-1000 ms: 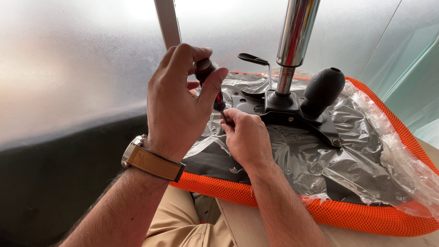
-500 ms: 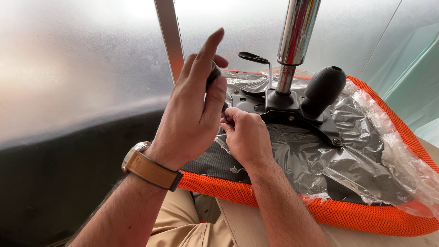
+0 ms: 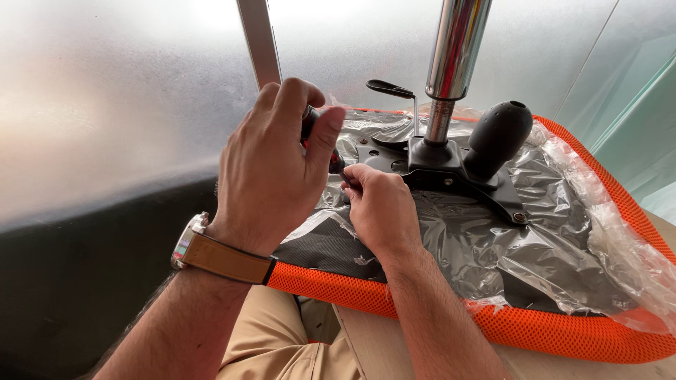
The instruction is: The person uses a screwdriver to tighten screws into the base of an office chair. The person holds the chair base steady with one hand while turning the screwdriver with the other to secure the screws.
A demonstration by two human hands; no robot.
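While a watch with a tan strap (image 3: 211,250) is showing at the lower left of the frame, the left hand (image 3: 271,165) is curling tight around a dark screwdriver handle (image 3: 310,119) near the middle top. Only a bit of the handle is peeking out past the fingers. Just to the right, the right hand (image 3: 377,204) is pinching something small at the tool's tip; it is probably a screw, but the fingers are hiding it. Both hands are working over the underside of an orange chair seat (image 3: 563,331), which is filling the lower right and is wrapped in crinkly clear plastic (image 3: 493,246). Further right, a black metal plate (image 3: 458,172) is sitting on the seat, with a shiny silver post (image 3: 458,49) sticking up and a black knob (image 3: 496,134) beside it.

The tool could slip off and poke the pinching fingers if the left hand is pushing crooked. The little piece could also drop and get lost under the plastic.
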